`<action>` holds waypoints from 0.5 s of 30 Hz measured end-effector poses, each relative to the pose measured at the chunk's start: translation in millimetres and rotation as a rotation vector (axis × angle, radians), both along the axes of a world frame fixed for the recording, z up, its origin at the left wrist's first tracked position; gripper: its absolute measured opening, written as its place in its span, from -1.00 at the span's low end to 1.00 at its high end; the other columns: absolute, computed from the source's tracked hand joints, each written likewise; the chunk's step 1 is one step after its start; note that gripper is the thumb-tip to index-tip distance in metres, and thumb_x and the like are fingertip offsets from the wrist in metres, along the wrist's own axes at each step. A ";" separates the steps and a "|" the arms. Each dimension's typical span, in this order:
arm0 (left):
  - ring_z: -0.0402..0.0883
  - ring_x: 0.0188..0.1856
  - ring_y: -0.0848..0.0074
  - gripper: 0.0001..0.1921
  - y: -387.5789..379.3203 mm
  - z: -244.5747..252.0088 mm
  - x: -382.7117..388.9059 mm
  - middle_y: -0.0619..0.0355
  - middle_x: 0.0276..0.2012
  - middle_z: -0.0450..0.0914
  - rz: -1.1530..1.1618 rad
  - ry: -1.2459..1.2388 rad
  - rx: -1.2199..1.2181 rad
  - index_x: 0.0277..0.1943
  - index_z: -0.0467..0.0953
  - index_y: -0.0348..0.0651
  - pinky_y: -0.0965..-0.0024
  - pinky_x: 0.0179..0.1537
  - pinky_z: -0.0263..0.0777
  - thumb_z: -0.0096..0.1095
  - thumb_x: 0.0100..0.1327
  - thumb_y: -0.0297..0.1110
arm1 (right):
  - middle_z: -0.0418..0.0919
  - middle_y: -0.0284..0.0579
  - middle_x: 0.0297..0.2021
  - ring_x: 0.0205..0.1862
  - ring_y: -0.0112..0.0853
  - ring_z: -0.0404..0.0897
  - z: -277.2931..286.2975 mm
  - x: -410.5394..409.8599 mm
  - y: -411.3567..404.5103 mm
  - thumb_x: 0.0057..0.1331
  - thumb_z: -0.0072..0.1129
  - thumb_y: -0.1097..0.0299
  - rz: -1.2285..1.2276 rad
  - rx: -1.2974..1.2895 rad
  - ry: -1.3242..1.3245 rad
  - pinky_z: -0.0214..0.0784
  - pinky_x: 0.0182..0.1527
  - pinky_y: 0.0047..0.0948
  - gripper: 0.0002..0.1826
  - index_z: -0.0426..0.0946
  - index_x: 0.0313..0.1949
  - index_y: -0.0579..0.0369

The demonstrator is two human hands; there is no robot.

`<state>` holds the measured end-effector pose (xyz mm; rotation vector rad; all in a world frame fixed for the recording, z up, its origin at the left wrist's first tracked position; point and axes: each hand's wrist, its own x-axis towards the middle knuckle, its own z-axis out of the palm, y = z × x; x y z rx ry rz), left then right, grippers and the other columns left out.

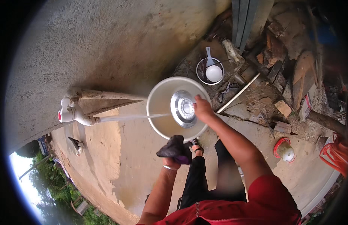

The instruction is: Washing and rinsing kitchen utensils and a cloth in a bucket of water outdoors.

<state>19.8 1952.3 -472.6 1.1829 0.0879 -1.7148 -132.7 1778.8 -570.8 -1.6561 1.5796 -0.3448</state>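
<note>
Water runs from a white plastic tap [75, 112] on the wall towards a large pale bucket [155, 92]. Over the bucket's mouth my right hand [203, 109] grips the rim of a shiny round metal lid or shallow dish [185, 109]; the stream reaches its near side. My left hand [171, 162], with a white bangle at the wrist, holds a dark wet cloth [174, 149] beside the bucket's lower rim. The cloth hides most of the fingers. Murky water appears to lie inside the bucket.
A basin [200, 77] with a light-blue-handled ladle stands beyond the bucket, near scissors [226, 91] and a white rod [238, 92]. Wood and rubble [282, 108] lie at the right, with a red-rimmed container [285, 150] and an orange hose [335, 154]. A bird [77, 146] is on the ground at left.
</note>
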 end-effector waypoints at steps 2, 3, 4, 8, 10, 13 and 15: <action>0.47 -0.10 0.37 -0.62 -27.2 -8.6 4.2 0.16 -0.13 0.47 0.035 0.071 -0.003 0.01 0.36 -0.22 0.22 0.08 0.29 0.12 0.12 -0.34 | 0.53 0.18 -0.38 -0.28 0.05 0.53 -26.5 12.3 2.3 0.20 0.01 0.35 0.017 0.055 -0.013 0.36 -0.22 -0.06 -0.75 0.33 -0.15 0.18; 0.48 -0.09 0.34 -0.63 -41.4 -17.3 1.9 0.13 -0.11 0.49 0.043 0.179 -0.069 0.03 0.36 -0.21 0.16 0.07 0.31 0.08 0.16 -0.32 | 0.52 0.16 -0.34 -0.25 0.05 0.51 -39.8 11.6 3.2 0.20 0.03 0.37 0.014 0.073 -0.006 0.34 -0.20 -0.05 -0.76 0.36 -0.15 0.15; 0.48 -0.08 0.30 -0.66 -47.0 -30.2 14.6 0.12 -0.15 0.49 0.048 0.199 -0.105 0.02 0.36 -0.21 0.12 0.10 0.30 0.03 0.18 -0.31 | 0.52 0.16 -0.34 -0.25 0.05 0.51 -33.0 19.6 2.7 0.20 0.03 0.37 0.013 0.075 -0.013 0.34 -0.20 -0.05 -0.76 0.36 -0.15 0.15; 0.39 0.10 0.14 -0.59 -66.3 -57.4 62.1 0.02 0.03 0.41 0.098 0.058 0.313 0.13 0.28 -0.20 -0.05 0.17 0.20 -0.10 0.25 -0.25 | 0.55 0.03 -0.39 -0.32 -0.04 0.55 15.7 20.6 -3.9 0.19 0.05 0.32 0.021 -0.140 -0.240 0.37 -0.27 -0.12 -0.84 0.44 -0.26 0.06; 0.30 0.16 0.09 -0.52 -87.2 -48.2 43.2 0.02 0.15 0.25 0.085 -0.095 0.529 0.19 0.20 -0.19 -0.07 0.15 0.21 -0.06 0.24 -0.19 | 0.55 0.00 -0.47 -0.39 -0.12 0.57 16.1 -12.4 -13.8 0.18 0.06 0.28 -0.188 -0.160 -0.304 0.39 -0.35 -0.17 -0.87 0.46 -0.29 -0.03; 0.17 0.23 0.00 -0.38 -84.7 -51.5 34.4 0.04 0.30 0.01 -0.015 -0.333 0.636 0.26 0.09 -0.17 -0.10 0.13 0.22 0.03 0.20 -0.10 | 0.58 -0.06 -0.49 -0.44 -0.24 0.60 -56.9 -66.9 -27.6 0.16 0.06 0.29 -0.493 -0.049 -0.411 0.41 -0.38 -0.32 -0.84 0.51 -0.28 0.00; 0.22 0.20 0.04 -0.37 -68.0 -71.2 29.1 -0.01 0.24 0.09 -0.087 -0.342 0.478 0.25 0.10 -0.18 -0.03 0.09 0.28 0.08 0.19 -0.10 | 0.60 -0.06 -0.45 -0.43 -0.28 0.61 -147.1 -110.2 -36.2 0.14 0.10 0.29 -0.524 -0.094 -0.294 0.41 -0.37 -0.34 -0.79 0.49 -0.25 0.07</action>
